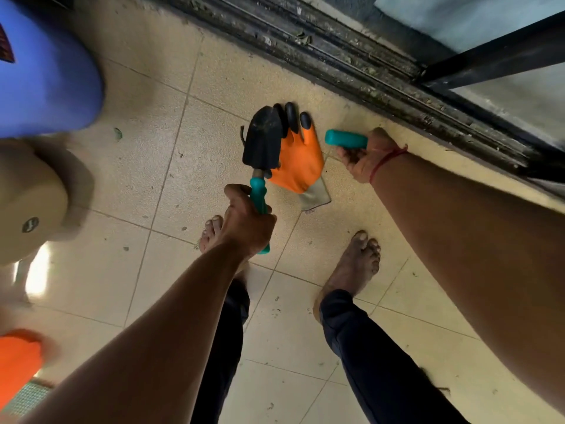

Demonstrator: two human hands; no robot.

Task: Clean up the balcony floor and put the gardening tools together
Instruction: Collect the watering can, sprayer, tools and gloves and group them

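My left hand [247, 221] grips the teal handle of a black garden trowel [264, 139], blade pointing away from me above the floor. Under the blade lies an orange gardening glove [298, 162] with black claw tips and a grey cuff, flat on the beige tiles. My right hand [367, 157] holds the teal handle of a second tool [345, 139] just right of the glove, close to the door track; its working end is hidden behind my hand.
A dirty black sliding-door track [351, 56] runs diagonally along the upper right. A blue pot [46, 71] and a beige pot [27, 197] stand at the left, an orange object [16, 362] at the lower left. My bare feet [354, 264] stand on the speckled tiles.
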